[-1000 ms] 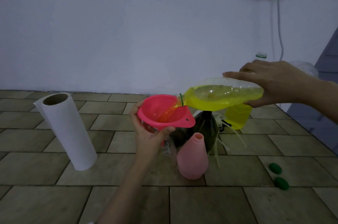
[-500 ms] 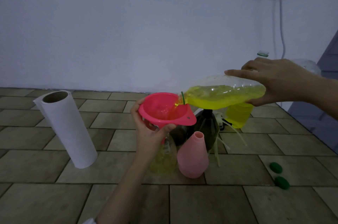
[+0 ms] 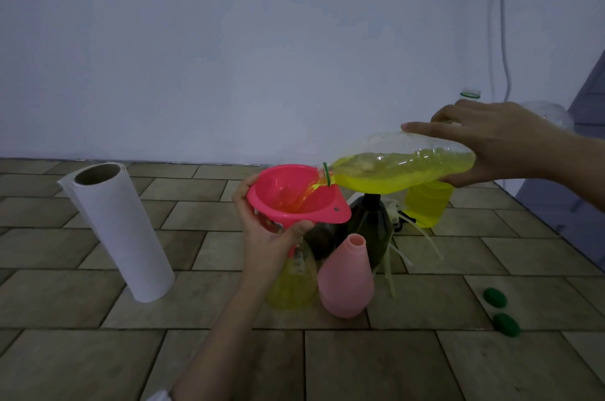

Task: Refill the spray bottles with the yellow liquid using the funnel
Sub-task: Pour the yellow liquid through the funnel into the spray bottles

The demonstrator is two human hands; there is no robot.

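A tiled table (image 3: 98,318) carries the things, and a white paper roll (image 3: 116,230) stands tilted at its left. A clear plastic bottle (image 3: 402,168) of yellow liquid is grasped near its base by the right hand (image 3: 501,145) and is tipped almost level, its mouth over the rim of the pink funnel (image 3: 294,194). The funnel is gripped at its rim and neck by the left hand (image 3: 268,230), and its spout is seated in a clear spray bottle (image 3: 293,282) already partly filled with yellow. A pink spray bottle (image 3: 347,279) stands uncapped just beside it, with a dark bottle (image 3: 373,220) behind. Two green caps (image 3: 501,312) lie well apart at the right. An overflow is judged possible if the pour outruns the funnel's drain; a tilted funnel could slip from the neck.
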